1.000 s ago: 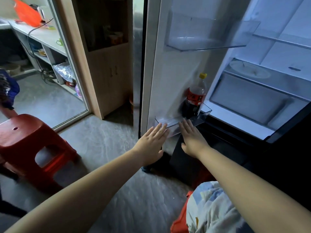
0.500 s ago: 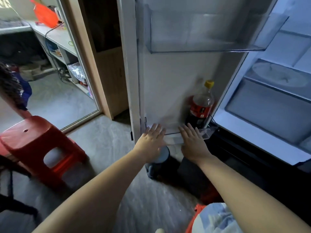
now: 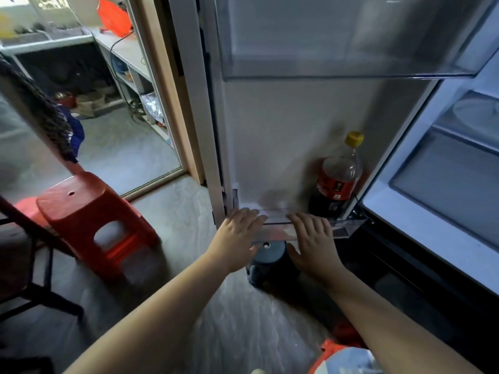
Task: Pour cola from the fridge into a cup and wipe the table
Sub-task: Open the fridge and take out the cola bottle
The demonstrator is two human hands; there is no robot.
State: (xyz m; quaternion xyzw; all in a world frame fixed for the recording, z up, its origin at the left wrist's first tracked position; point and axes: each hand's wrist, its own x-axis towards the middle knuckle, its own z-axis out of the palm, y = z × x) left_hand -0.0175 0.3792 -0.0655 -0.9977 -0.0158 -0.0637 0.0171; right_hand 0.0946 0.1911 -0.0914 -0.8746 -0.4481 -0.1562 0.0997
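I see the open fridge door [image 3: 283, 130] filling the centre of the view, inner face toward me, with the fridge interior on the right. The lower door shelf [image 3: 348, 228], a clear plastic bin, runs along the door's bottom edge. The cola bottle [image 3: 339, 182] stands upright at the right end of this shelf, its base behind the shelf's front wall. My left hand [image 3: 237, 233] and right hand [image 3: 314, 240] both lie with fingers straight on the shelf's near lip, left of the bottle. Neither one grips anything, and the right hand is just beside the bottle but not touching it. I judge the bottle to be plastic and only partly full: the dark cola sits low and the shoulder looks clear, so most of the weight is low and the load is moderate. The wall will give under a hard squeeze, and a chilled surface may be damp and slippery. The red label [image 3: 334, 188] wraps the widest part of the body. This is the recommended place to take hold, with fingers and thumb around the band, because the paper offers more friction than the bare plastic. The yellow cap [image 3: 354, 138] is on and looks closed. The neck below it is a second grip point for guiding only. Lift straight up to clear the shelf wall before drawing the bottle toward me.
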